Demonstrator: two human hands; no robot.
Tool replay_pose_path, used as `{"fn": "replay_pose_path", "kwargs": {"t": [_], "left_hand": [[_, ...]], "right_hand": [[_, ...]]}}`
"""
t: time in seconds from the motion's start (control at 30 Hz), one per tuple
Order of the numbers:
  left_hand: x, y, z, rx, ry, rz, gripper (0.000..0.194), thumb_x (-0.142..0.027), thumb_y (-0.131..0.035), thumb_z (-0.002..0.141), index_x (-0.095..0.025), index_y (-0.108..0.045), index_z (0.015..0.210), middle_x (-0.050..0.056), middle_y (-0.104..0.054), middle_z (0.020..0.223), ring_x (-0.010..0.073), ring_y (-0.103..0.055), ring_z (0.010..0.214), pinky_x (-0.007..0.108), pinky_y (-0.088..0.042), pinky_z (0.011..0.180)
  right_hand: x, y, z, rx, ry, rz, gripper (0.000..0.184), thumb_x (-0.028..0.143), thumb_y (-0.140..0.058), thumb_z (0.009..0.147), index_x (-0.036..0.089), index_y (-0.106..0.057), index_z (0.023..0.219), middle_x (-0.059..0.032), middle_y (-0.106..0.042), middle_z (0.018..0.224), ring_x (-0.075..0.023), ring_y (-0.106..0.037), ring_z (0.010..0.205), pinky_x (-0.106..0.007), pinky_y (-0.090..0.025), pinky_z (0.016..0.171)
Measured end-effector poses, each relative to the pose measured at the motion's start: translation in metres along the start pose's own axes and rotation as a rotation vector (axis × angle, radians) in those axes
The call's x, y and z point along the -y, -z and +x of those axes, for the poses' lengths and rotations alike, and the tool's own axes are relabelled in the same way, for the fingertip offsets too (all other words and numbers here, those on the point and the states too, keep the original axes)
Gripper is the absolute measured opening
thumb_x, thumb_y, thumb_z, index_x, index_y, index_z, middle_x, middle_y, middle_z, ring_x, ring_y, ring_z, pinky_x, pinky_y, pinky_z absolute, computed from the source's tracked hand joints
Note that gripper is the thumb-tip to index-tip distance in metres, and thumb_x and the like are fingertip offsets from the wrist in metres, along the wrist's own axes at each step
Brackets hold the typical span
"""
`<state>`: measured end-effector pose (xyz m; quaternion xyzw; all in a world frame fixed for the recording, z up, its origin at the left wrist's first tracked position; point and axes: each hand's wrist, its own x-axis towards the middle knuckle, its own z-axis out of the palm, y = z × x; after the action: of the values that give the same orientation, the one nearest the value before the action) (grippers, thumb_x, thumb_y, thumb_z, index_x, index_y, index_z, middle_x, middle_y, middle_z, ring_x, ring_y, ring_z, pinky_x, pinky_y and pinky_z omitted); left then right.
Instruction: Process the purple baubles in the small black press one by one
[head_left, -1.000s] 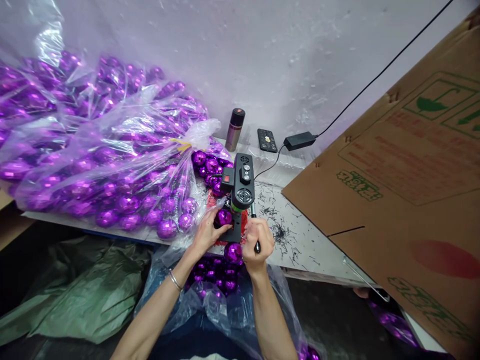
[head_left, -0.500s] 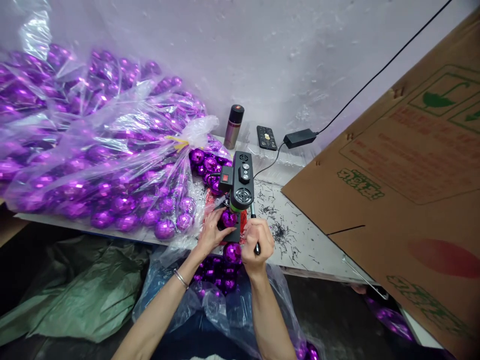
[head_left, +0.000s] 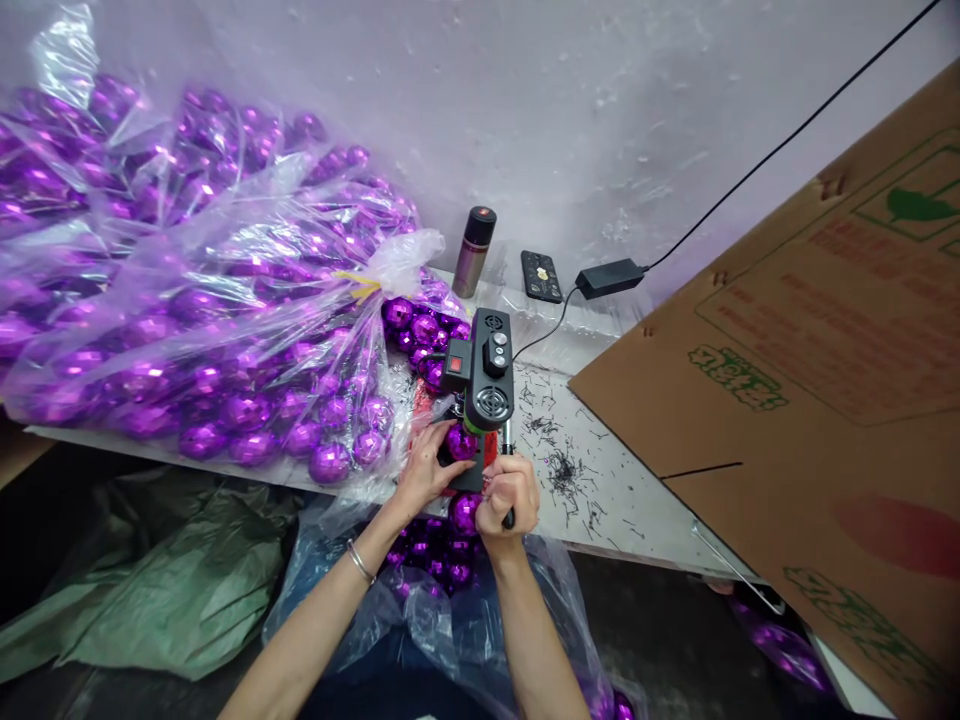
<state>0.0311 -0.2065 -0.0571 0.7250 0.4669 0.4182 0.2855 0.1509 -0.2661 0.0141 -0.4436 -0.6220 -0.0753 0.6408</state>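
While the left hand [head_left: 429,468] pinches a ball [head_left: 461,441] between thumb and fingers beneath the machine [head_left: 486,378], a loose hold could let it roll off line — or a fingertip straying under the head could get caught. The right hand [head_left: 511,492] has its fingers wrapped round the lever [head_left: 508,438]; too hard a pull might dent the ball. Compared with half a second ago, fist and lever sit slightly lower and further left — the ball has hardly shifted.
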Motion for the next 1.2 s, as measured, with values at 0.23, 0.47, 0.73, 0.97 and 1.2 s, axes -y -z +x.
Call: {"fn": "replay_pose_path", "kwargs": {"t": [0.23, 0.47, 0.73, 0.97, 1.2], "left_hand": [[-0.001, 0.000, -0.001, 0.016, 0.018, 0.018, 0.057, -0.032, -0.080, 0.083, -0.019, -0.059, 0.135, 0.014, -0.069, 0.132, 0.0331, -0.065, 0.126, 0.051, -0.051, 0.109], [-0.001, 0.001, 0.000, 0.025, 0.017, 0.022, 0.057, -0.035, -0.080, 0.083, -0.019, -0.060, 0.133, 0.015, -0.070, 0.130, 0.0336, -0.066, 0.124, 0.051, -0.052, 0.106], [0.001, 0.001, 0.000, 0.025, 0.013, 0.012, 0.057, -0.033, -0.081, 0.082, -0.019, -0.060, 0.133, 0.014, -0.070, 0.129, 0.0333, -0.066, 0.123, 0.051, -0.052, 0.106], [0.001, 0.002, 0.002, 0.025, 0.008, 0.006, 0.056, -0.031, -0.082, 0.080, -0.020, -0.061, 0.131, 0.014, -0.070, 0.128, 0.0336, -0.066, 0.123, 0.052, -0.052, 0.106], [0.004, -0.002, 0.004, 0.014, -0.014, -0.009, 0.056, -0.031, -0.082, 0.080, -0.018, -0.061, 0.130, 0.015, -0.070, 0.128, 0.0338, -0.066, 0.123, 0.054, -0.051, 0.106]], "right_hand": [[-0.003, 0.000, -0.005, 0.005, -0.004, -0.013, 0.030, 0.020, -0.035, 0.101, 0.024, -0.045, 0.073, 0.0004, -0.051, 0.072, -0.0134, -0.053, 0.064, -0.030, -0.047, 0.061], [-0.006, -0.003, -0.009, -0.023, 0.001, 0.011, 0.029, 0.020, -0.035, 0.101, 0.024, -0.046, 0.075, 0.0002, -0.053, 0.074, -0.0138, -0.055, 0.065, -0.031, -0.049, 0.062], [-0.010, -0.006, -0.012, -0.048, 0.026, 0.011, 0.030, 0.021, -0.035, 0.102, 0.024, -0.045, 0.074, 0.0014, -0.052, 0.072, -0.0131, -0.054, 0.064, -0.032, -0.049, 0.066], [-0.013, -0.008, -0.011, -0.065, 0.048, 0.010, 0.031, 0.019, -0.033, 0.102, 0.024, -0.043, 0.073, 0.0017, -0.051, 0.071, -0.0125, -0.054, 0.062, -0.031, -0.049, 0.064], [-0.005, 0.001, 0.008, 0.006, 0.070, -0.003, 0.030, 0.015, -0.038, 0.099, 0.023, -0.045, 0.071, 0.0017, -0.053, 0.070, -0.0120, -0.053, 0.062, -0.027, -0.044, 0.058]]}}
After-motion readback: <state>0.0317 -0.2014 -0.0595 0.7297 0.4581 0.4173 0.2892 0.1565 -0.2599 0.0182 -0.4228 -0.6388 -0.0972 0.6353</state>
